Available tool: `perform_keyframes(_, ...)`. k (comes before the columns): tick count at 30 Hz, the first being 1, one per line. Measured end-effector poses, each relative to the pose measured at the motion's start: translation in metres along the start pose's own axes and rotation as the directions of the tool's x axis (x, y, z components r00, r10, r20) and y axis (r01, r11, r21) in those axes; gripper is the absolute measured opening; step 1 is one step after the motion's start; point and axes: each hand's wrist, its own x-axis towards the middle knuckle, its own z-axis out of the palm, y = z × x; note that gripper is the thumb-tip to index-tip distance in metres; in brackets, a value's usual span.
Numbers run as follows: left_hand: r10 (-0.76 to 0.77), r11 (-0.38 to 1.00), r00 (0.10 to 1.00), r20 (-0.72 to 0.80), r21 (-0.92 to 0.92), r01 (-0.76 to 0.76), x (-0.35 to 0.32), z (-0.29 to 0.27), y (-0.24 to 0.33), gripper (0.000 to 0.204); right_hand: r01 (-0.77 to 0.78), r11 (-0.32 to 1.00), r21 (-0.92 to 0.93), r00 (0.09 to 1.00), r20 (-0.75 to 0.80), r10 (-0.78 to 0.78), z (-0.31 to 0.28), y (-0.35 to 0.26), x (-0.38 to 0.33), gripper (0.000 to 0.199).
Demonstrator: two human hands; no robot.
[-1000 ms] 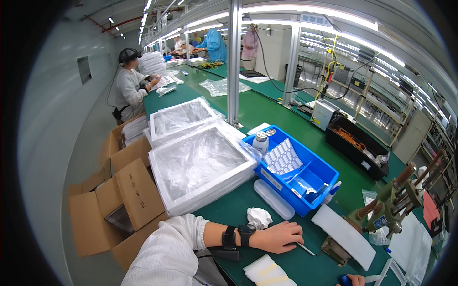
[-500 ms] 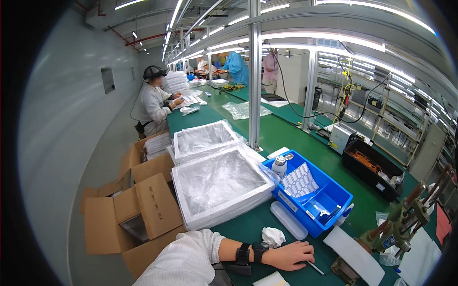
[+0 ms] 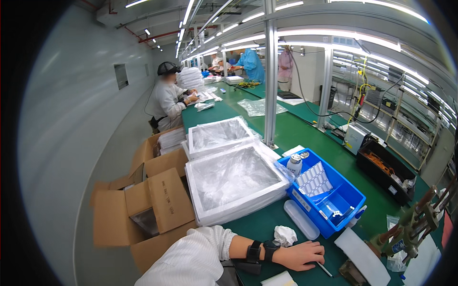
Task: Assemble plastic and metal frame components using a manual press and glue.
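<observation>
My left hand [image 3: 300, 256] is palm down low over the green bench, its forearm in a white striped sleeve coming from the lower edge. Black bands circle the wrist. The fingers are curled, and a thin white pen-like stick [image 3: 325, 270] sticks out from under them toward the lower right; the grip on it is partly hidden. A crumpled white tissue [image 3: 285, 236] lies just beyond the wrist. Closer to me is a white pad [image 3: 279, 280], cut by the lower edge. My right hand is out of view.
White frames in clear film [image 3: 234, 183] are stacked left of a blue bin [image 3: 329, 233] with bottles and a label sheet. Beside it lies a long clear case [image 3: 301, 220]. A green hand press [image 3: 405, 233] and white foam block [image 3: 362, 255] stand right. Open cartons [image 3: 167, 200] stand left; a co-worker [image 3: 167, 97] sits beyond.
The whole view has swung slightly left, so everything sits further right in the picture. My left hand and the stick keep about the same place on the bench.
</observation>
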Motion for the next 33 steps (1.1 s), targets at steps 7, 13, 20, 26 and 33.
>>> perform_keyframes(7, 0.028, 1.000, 1.000, -0.009, 0.004, -0.028, 0.0004, 0.0033, -0.0014, 0.025, 0.021, 0.999, 0.025, 1.000, -0.009, -0.021, 0.0023, 0.0046, -0.0017, 0.029)
perform_keyframes(13, 0.035, 0.999, 0.999, -0.005, 0.034, -0.035, 0.0006, 0.0049, -0.0048, 0.023, 0.000, 1.000, -0.011, 1.000, -0.005, 0.000, 0.0064, 0.0093, -0.0032, 0.029)
perform_keyframes(20, 0.039, 0.998, 0.999, -0.005, 0.038, -0.039, 0.0012, 0.0044, -0.0033, 0.023, -0.016, 1.000, 0.027, 1.000, -0.008, 0.016, 0.0036, 0.0049, -0.0027, 0.029)
perform_keyframes(26, 0.040, 0.998, 0.999, 0.000, 0.046, -0.040, 0.0010, 0.0048, -0.0048, 0.023, -0.016, 1.000, 0.017, 1.000, -0.015, 0.017, 0.0047, 0.0052, -0.0016, 0.028)
perform_keyframes(33, 0.043, 0.998, 0.999, -0.005, 0.035, -0.043, 0.0015, 0.0031, -0.0027, 0.024, -0.003, 1.000, 0.003, 1.000, -0.013, 0.003, 0.0042, 0.0068, -0.0020, 0.029)
